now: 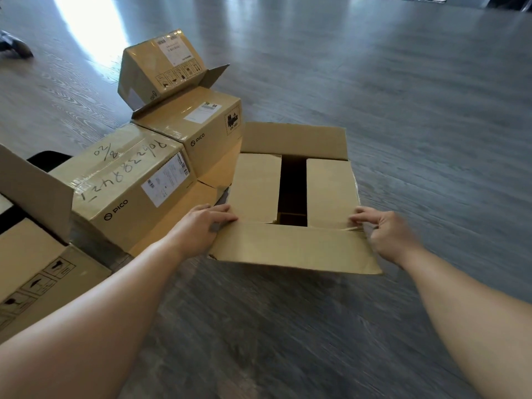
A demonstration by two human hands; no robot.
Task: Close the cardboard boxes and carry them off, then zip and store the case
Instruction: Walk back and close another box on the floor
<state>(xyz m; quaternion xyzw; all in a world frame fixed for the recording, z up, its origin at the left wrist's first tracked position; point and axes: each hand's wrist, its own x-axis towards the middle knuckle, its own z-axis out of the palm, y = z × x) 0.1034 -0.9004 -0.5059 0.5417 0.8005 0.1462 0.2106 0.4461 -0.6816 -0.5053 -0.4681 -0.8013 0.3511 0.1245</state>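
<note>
Hands on the box [293, 197]: left hand [201, 226] flat on 1 flap [254, 187], right hand [385, 231] pinching the near flap's [293, 246] corner.

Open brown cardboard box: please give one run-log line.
open brown cardboard box | side flaps down | left hand, right hand at near flap | far flap up

The floor [403, 110] is grey wood with wavy lines, and a bright patch of light [86, 21] shines on it far back. At the far left edge lies something dark [14, 46], maybe a shoe.
</note>
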